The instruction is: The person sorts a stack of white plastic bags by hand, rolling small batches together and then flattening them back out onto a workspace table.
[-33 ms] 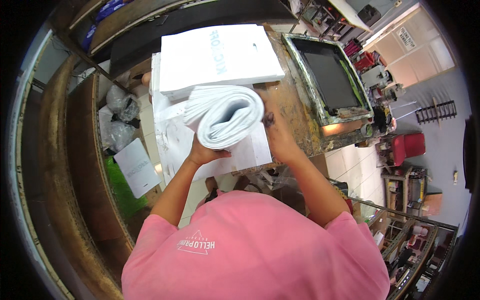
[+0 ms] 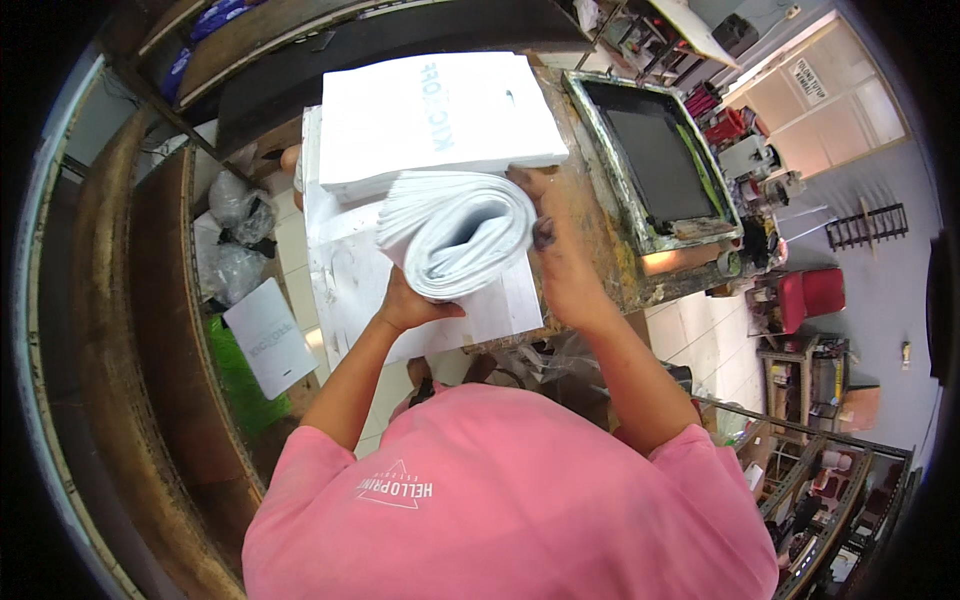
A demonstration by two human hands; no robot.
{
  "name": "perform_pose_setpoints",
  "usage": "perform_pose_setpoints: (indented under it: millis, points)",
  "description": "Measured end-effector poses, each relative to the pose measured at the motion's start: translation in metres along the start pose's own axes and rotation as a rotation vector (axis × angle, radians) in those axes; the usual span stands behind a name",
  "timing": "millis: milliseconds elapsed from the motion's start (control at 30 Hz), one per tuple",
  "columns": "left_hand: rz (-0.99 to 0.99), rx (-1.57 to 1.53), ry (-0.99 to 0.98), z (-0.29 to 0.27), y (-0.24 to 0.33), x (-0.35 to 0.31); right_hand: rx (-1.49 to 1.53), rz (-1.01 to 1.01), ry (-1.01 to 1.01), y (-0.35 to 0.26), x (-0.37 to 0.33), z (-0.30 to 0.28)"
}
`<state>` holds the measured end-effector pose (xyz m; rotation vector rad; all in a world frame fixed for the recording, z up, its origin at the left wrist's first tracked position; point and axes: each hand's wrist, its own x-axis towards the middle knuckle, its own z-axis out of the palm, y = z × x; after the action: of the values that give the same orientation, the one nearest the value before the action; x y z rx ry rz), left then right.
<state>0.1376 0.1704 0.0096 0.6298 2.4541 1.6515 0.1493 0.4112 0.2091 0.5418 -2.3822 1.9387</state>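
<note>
A thick sheaf of white bags (image 2: pixel 487 222), bent over into a loose roll, stands between my hands above the table's near end. Beneath its near side my left hand (image 2: pixel 412 303) grips it, thumb stretched along the lower edge. My right hand (image 2: pixel 562 255) presses on the roll's right side, its fingers curled and partly hidden behind it; dark stains mark the fingers. Just beyond lies a flat stack of white bags (image 2: pixel 430 115) with pale blue print and a small handle slot. White sheets (image 2: pixel 350 285) lie under the roll.
On the stained wooden table (image 2: pixel 590 220), a framed printing screen (image 2: pixel 655 150) lies to the right. A printed white bag (image 2: pixel 270 338) rests at left, near clear plastic bags (image 2: pixel 240 205) and a dark shelf (image 2: pixel 165 290). A red chair (image 2: pixel 815 297) stands at far right.
The bent sheaf has shifted slightly to the right, its folds a little tighter. My right hand has moved slightly right with it; my left hand stays almost in place.
</note>
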Motion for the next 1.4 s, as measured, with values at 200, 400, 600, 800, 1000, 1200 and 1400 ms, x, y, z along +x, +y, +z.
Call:
perform_pose_setpoints:
  millis: [200, 400, 600, 800, 1000, 1200, 1400]
  points:
    - [0.063, -0.125, -0.081, -0.018, -0.029, 0.01, -0.738, 0.009, -0.024, -0.071, 0.027, 0.043]
    - [0.245, 0.132, -0.319, -0.037, -0.064, 0.043, -0.94, 0.079, 0.006, -0.067, 0.025, 0.057]
    - [-0.221, -0.002, -0.015, 0.023, -0.026, -0.024, -0.979, -0.014, -0.012, -0.059, 0.018, 0.046]
    - [0.144, -0.192, 0.069, 0.014, -0.018, -0.013, -1.242, -0.071, 0.113, -0.103, 0.04, 0.042]
    - [0.205, -0.272, 0.107, 0.021, -0.02, -0.009, -1.219, 0.036, 0.078, -0.08, 0.039, 0.067]
    - [0.207, -0.287, 0.132, 0.025, -0.024, -0.012, -1.232, -0.037, -0.028, -0.08, 0.04, 0.067]
    - [0.229, -0.285, 0.156, 0.022, -0.02, -0.006, -1.208, -0.011, 0.029, -0.099, 0.032, 0.068]
